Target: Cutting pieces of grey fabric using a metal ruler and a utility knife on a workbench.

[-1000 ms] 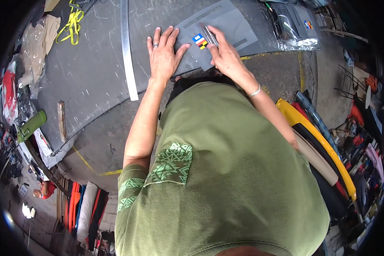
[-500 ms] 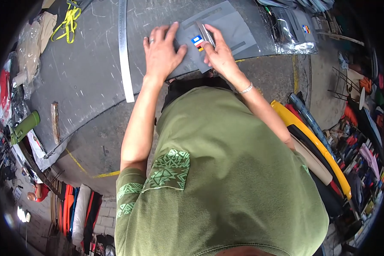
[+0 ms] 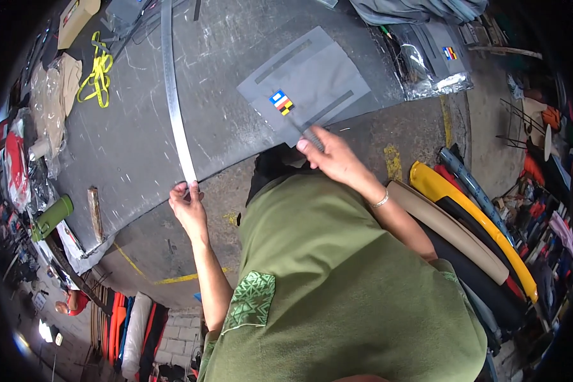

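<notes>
My left hand pinches the near end of a long steel ruler at the table's front edge. The ruler runs away across the dark, scratched table. In my right hand is a slim grey utility knife, its far end blurred. This hand is over the near corner of a flat grey fabric piece. On that fabric sit a small patch of coloured flag-like blocks and two darker strips.
At the far left lie a yellow strap and beige cloth in plastic. A wooden stick and green roll are at the left edge. Plastic-wrapped grey pieces lie at far right. Fabric rolls stand to my right.
My left hand has left the fabric and moved nearer, taking hold of the ruler's end. My right hand has drawn the knife back from the coloured patch toward me.
</notes>
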The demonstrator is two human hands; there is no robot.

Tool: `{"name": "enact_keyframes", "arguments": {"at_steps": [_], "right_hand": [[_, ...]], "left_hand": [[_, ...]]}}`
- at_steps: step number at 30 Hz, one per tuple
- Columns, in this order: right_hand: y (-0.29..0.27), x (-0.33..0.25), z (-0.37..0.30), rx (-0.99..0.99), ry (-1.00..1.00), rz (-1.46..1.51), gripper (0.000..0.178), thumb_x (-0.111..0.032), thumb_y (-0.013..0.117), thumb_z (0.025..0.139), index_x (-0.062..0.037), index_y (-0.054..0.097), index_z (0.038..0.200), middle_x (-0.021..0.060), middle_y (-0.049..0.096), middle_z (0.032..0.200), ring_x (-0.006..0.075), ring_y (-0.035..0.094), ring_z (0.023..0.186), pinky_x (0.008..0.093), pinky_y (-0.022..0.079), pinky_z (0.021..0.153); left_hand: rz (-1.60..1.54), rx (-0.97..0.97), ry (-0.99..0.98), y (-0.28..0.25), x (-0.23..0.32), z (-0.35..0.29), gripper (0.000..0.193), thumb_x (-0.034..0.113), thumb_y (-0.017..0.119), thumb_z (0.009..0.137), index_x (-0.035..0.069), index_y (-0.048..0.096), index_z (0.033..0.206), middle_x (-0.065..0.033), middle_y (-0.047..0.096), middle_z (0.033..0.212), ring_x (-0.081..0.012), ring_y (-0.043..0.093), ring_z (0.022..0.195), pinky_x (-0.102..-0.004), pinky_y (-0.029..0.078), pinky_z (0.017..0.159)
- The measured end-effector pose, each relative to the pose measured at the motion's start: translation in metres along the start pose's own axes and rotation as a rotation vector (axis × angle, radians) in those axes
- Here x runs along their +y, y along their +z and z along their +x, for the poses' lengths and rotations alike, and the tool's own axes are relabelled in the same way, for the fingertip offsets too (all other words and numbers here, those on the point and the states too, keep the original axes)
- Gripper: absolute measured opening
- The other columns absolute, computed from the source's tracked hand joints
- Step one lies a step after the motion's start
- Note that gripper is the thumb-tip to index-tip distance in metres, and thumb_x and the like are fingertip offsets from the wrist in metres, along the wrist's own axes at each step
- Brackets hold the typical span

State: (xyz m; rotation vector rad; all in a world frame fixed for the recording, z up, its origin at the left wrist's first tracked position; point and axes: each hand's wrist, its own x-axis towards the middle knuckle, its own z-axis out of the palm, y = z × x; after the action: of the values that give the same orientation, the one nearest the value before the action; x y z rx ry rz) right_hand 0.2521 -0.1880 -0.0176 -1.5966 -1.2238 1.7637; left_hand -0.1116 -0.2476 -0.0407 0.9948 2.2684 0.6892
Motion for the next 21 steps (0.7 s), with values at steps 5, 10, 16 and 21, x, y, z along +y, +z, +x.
{"name": "enact_keyframes", "arguments": {"at_steps": [5, 10, 16, 21], "right_hand": [[0.02, -0.028, 0.011, -0.125, -0.229, -0.233, 0.034, -0.033, 0.064, 0.102, -0.0005, 0.061, 0.111, 0.0122, 0.062, 0.076, 0.0206, 0.064, 0.07, 0.0373, 0.052, 0.068], [0.035, -0.055, 0.019, -0.048, -0.201, -0.108, 0.043, -0.03, 0.079, 0.093, -0.0002, 0.063, 0.119, 0.0116, 0.072, 0.1, 0.0217, 0.066, 0.075, 0.0335, 0.054, 0.071], [0.052, -0.048, 0.026, 0.187, -0.314, -0.309, 0.09, -0.032, 0.086, 0.081, -0.0064, 0.038, 0.153, 0.022, 0.066, 0.129, 0.035, 0.07, 0.108, 0.0397, 0.058, 0.086], [0.042, -0.02, 0.008, 0.238, -0.267, -0.472, 0.07, -0.016, 0.075, 0.082, -0.004, 0.049, 0.146, 0.0214, 0.065, 0.131, 0.0384, 0.068, 0.113, 0.0443, 0.057, 0.093]], "left_hand": [[-0.62, -0.03, -0.076, 0.007, -0.026, 0.0, 0.029, 0.004, 0.074, 0.095, -0.001, 0.056, 0.117, -0.0082, 0.054, 0.109, -0.0194, 0.068, 0.084, -0.0328, 0.064, 0.08], [-0.609, -0.389, -0.3, 0.004, 0.066, -0.037, 0.036, 0.0, 0.071, 0.094, -0.001, 0.06, 0.129, -0.0059, 0.068, 0.1, -0.0197, 0.072, 0.084, -0.0306, 0.063, 0.074], [-0.457, -0.942, -0.053, 0.052, 0.113, -0.069, 0.023, 0.012, 0.071, 0.099, -0.002, 0.064, 0.117, -0.0093, 0.074, 0.102, -0.0185, 0.072, 0.089, -0.033, 0.058, 0.083], [0.045, -0.954, 0.35, 0.056, 0.141, -0.055, 0.029, 0.024, 0.078, 0.092, 0.001, 0.073, 0.108, -0.0136, 0.077, 0.105, -0.0268, 0.075, 0.095, -0.0365, 0.057, 0.086]]}}
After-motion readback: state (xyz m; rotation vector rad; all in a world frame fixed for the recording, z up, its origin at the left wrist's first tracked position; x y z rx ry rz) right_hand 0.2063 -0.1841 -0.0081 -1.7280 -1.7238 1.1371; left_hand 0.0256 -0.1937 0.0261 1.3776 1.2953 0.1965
